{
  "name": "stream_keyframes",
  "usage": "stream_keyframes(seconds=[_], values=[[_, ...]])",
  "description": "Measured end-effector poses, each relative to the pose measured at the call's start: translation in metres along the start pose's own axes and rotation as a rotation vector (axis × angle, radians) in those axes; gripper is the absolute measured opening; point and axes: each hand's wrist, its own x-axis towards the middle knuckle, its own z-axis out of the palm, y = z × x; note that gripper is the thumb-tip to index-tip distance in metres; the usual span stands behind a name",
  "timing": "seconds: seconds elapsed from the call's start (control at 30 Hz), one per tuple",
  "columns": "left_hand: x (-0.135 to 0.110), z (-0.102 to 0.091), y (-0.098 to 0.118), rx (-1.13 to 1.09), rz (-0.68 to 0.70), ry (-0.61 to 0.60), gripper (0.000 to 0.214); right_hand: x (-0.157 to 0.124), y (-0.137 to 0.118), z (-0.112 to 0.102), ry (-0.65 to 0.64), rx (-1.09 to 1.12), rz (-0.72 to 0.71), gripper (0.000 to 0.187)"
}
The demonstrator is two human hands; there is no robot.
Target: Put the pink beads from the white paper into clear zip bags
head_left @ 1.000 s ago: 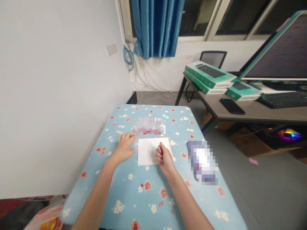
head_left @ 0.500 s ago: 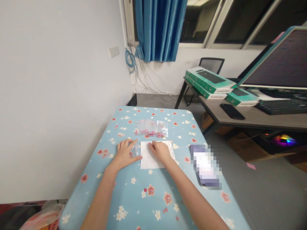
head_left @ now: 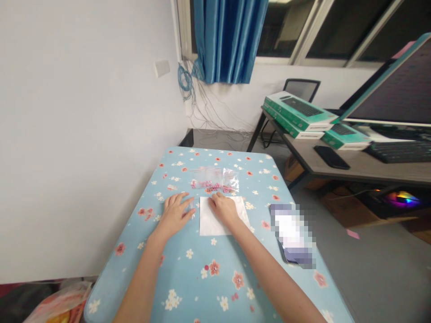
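Observation:
My left hand lies on the floral tabletop with its fingers spread. Under its thumb and forefinger shows part of a small clear plastic piece, perhaps a little bag. My right hand rests on a white square sheet, fingers curled in. Whatever those fingers may hold is hidden. Just beyond the sheet lie clear plastic bags side by side, with small pink beads gathered along their near edge.
A phone with a blurred-out screen lies at the right of the blue floral table. A white wall borders the left. On the right, a desk bears green keyboard boxes, a black phone and a monitor.
My left thumb has drawn nearer its fingers, over the clear plastic piece, and less of that piece shows. My right hand stays curled on the sheet. The view has shifted slightly.

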Motion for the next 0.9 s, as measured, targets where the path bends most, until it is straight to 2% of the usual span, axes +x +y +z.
stream_keyframes(seconds=[0.2, 0.6, 0.9], values=[[-0.0003, 0.0039, -0.0027, -0.01, 0.02, -0.005, 0.033, -0.0015, -0.0017, -0.0028, 0.034, -0.052, -0.015, 0.03], [-0.0004, 0.0053, -0.005, -0.026, 0.007, 0.0, 0.033, -0.0012, 0.0001, 0.002, 0.122, -0.017, 0.034, 0.025], [-0.0005, 0.0073, -0.008, -0.043, -0.005, -0.008, 0.034, -0.0064, 0.0057, 0.0023, 0.256, 0.165, 0.036, 0.025]])
